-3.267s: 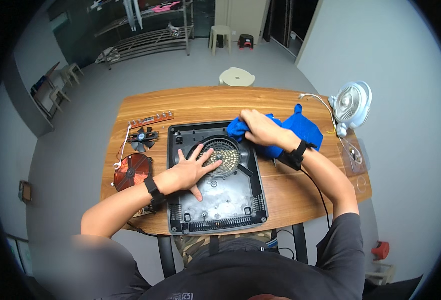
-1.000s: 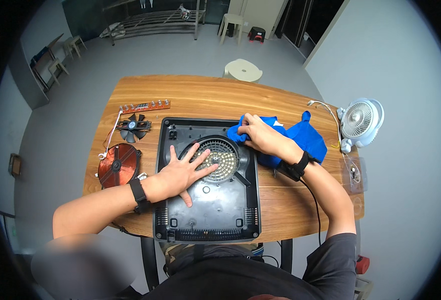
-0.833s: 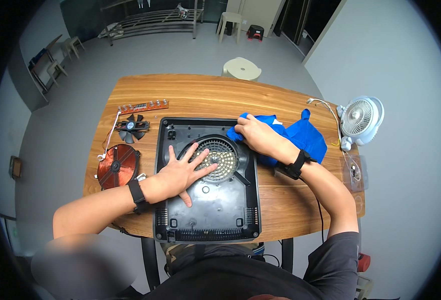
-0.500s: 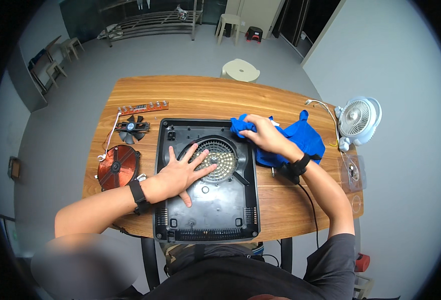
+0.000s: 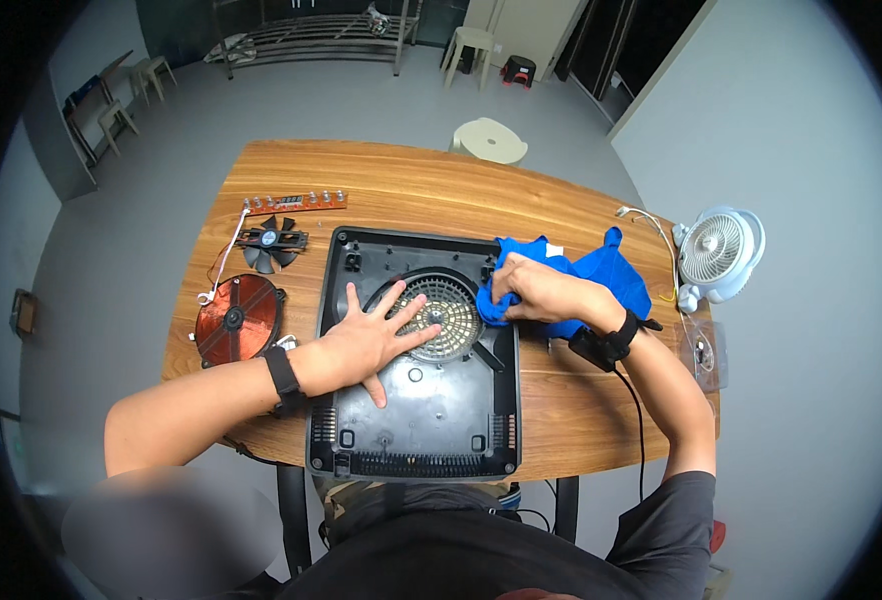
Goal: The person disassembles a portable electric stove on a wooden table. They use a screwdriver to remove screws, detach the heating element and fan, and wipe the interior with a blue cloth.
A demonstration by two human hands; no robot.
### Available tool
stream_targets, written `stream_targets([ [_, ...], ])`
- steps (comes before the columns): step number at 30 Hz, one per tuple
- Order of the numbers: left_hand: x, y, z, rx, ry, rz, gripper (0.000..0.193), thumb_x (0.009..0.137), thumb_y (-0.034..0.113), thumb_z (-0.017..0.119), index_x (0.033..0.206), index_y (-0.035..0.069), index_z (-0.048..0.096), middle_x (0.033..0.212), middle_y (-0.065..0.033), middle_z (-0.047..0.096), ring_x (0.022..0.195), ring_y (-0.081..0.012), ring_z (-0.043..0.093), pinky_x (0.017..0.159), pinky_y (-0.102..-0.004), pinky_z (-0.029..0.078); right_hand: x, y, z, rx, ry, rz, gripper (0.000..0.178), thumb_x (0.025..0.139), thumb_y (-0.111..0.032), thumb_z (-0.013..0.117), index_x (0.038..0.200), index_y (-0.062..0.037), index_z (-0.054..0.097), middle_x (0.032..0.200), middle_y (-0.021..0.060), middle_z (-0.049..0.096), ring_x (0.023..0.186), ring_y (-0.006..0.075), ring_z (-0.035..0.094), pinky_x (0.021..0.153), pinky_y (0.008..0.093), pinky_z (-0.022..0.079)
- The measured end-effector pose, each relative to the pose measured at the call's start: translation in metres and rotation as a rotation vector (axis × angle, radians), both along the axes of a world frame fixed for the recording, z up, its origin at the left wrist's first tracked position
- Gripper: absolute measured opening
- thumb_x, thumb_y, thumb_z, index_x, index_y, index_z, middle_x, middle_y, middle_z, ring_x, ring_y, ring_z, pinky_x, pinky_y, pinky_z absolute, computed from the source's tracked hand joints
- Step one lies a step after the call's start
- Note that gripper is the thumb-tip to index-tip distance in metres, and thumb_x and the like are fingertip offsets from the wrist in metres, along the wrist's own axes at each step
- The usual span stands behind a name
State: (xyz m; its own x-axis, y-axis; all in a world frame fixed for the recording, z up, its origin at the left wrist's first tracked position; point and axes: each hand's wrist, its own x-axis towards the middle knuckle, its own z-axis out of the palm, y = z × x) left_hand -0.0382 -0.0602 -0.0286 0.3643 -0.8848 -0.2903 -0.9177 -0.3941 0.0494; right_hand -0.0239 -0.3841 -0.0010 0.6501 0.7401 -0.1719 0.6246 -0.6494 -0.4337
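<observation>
A black plastic appliance housing (image 5: 411, 410) lies in front of me, its round vent grille (image 5: 451, 335) near the middle. With fingers spread, my left hand (image 5: 366, 340) rests flat on the housing and covers the grille's left part. My right hand (image 5: 541, 290) is closed on a bunched part of a blue cloth (image 5: 616, 272), pressed against the housing's right edge beside the grille. The rest of the cloth spreads over the table to the right. Under my right wrist hangs a small black device with a cable.
Left of the housing lie a copper coil disc (image 5: 236, 318), a black cooling fan (image 5: 271, 242) and a narrow circuit board (image 5: 296, 202) with a white cable. At the table's right edge stand a light blue desk fan (image 5: 716, 250) and a clear plastic tray (image 5: 706, 360).
My right hand has moved nearer to me along the housing's right edge, taking the bunched cloth with it. My left hand keeps its place on the housing.
</observation>
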Motion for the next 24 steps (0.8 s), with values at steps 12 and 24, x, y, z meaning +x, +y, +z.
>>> stream_targets([
  [12,-0.001,0.003,0.002,-0.034,0.023,-0.015,0.137,0.049,0.066,0.084,0.163,0.025,0.023,0.168,-0.0209,0.015,0.153,-0.0500,0.012,0.097,-0.0878,0.031,0.011,0.025,0.036,0.127,-0.416,-0.522,0.020,0.084,-0.011,0.071,0.102,-0.0033,0.073,0.101,0.0201,0.069,0.103,0.0404,0.063,0.087,0.0490,0.052],
  [24,-0.002,0.002,-0.002,-0.032,0.017,-0.002,0.137,0.047,0.062,0.087,0.163,0.026,0.024,0.168,-0.0202,0.016,0.153,-0.0487,0.012,0.096,-0.0878,0.033,0.046,0.074,-0.014,-0.125,-0.279,-0.134,0.021,0.090,-0.017,0.071,0.108,-0.0067,0.075,0.103,0.0149,0.071,0.102,0.0374,0.064,0.090,0.0470,0.053],
])
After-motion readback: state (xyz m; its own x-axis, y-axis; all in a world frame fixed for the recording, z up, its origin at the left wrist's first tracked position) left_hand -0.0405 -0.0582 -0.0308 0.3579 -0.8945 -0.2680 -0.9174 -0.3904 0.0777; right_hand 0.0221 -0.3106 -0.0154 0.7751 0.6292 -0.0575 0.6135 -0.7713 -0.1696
